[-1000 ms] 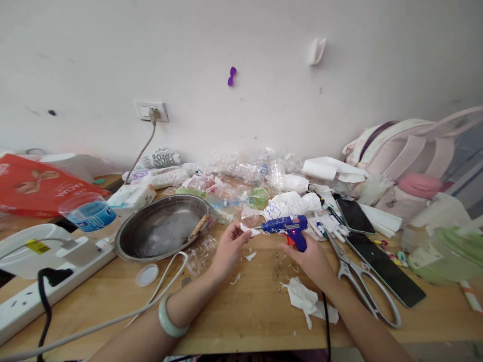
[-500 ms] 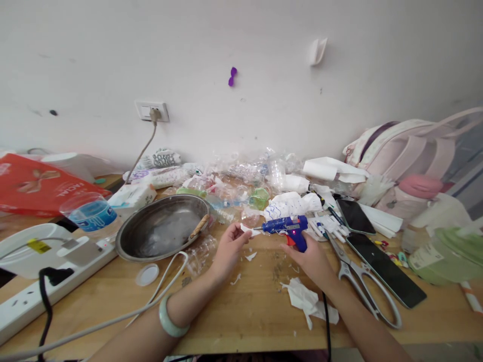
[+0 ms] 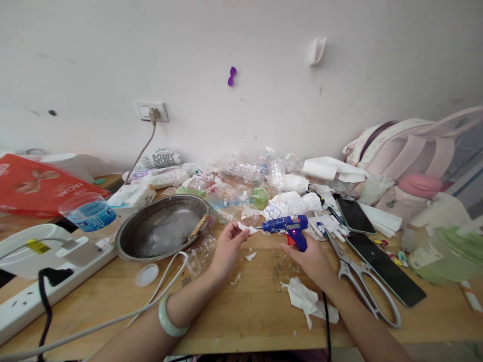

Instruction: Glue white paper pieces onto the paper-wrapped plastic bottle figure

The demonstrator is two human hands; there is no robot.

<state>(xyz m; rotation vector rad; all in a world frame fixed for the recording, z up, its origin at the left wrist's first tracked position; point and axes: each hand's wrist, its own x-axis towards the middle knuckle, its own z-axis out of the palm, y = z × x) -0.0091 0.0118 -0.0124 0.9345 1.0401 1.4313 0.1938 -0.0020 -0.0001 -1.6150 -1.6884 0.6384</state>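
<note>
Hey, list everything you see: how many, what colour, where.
Glue gun: one, blue, centre
Scrap: one, white, by glue gun's tip
Basin: one, grey, left of centre
Scissors: one pair, silver, right
Phones: two, black, beside scissors
Tub: one, green, right edge
Plastic pieces: many, mostly clear, centre back
Table: one, brown, foreground
Power strip: one, white, lower left
Packet: one, red, left edge
Backpack: one, pink, right
Socket: one, white, upper left
Left hand: one, pinching scrap
Right hand: one, holding glue gun
</note>
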